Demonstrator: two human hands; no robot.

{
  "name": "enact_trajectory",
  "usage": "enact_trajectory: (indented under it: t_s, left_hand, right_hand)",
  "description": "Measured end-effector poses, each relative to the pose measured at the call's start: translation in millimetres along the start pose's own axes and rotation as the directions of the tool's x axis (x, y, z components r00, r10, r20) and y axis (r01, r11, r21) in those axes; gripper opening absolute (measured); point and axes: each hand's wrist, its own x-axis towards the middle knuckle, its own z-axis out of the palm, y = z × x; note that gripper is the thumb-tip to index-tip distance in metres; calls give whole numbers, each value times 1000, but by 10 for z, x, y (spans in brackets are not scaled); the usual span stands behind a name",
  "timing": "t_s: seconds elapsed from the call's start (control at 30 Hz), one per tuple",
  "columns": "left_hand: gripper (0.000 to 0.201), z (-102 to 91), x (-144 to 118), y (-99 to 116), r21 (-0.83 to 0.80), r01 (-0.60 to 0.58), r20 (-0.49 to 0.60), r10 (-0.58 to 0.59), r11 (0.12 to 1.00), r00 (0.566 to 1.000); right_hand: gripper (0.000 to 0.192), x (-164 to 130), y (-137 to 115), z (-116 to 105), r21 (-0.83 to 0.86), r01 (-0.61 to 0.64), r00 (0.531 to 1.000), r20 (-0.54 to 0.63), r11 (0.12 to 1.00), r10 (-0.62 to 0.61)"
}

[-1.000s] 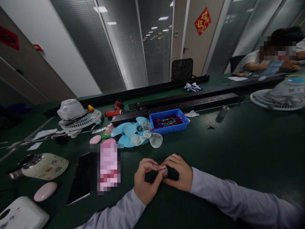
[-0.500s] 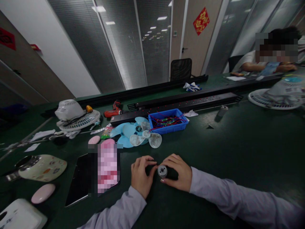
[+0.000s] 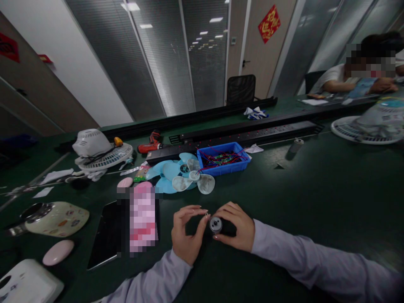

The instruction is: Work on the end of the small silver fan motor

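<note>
A small round metal motor stands upright on the green table, its flat end with a dark centre and small holes facing up. My right hand curves around it, thumb and fingers gripping its sides. Just left of the motor, my left hand is closed in a pinch, fingertips against the thumb. A tiny pale piece shows between those fingertips, too small to name. The left fingertips are near the motor but apart from it.
Beyond my hands lie fan blades and a blue bin of wired parts. A tablet and pink case lie left. An orange drill, fan housings and a metal cylinder stand farther off. A person sits at far right.
My left fingertips have drawn slightly back from the motor, and the tiny piece between them now shows. My right hand still holds the motor in the same place.
</note>
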Motion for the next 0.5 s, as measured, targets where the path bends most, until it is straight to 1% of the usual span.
enact_trajectory:
  t_s: [0.07,0.1,0.27,0.5]
  left_hand:
    - [37,12,-25,35,-128,-32,14,34,991,999]
    - [38,15,-34,43,-145,-43,33,48,989,998]
    - [41,13,-41,37,-124,-73,66,82,990,994]
    - [43,9,-38,56,-114,-128,89,139,985,986]
  right_hand:
    - [38,1,-2,-1,-4,0,1000,5,1000,0]
    - [37,1,-4,-2,-8,1,1000,9,1000,-1]
    - [36,2,-7,-5,-20,5,1000,11,1000,-5]
    - [37,-1,9,16,8,20,1000,-20,1000,-19]
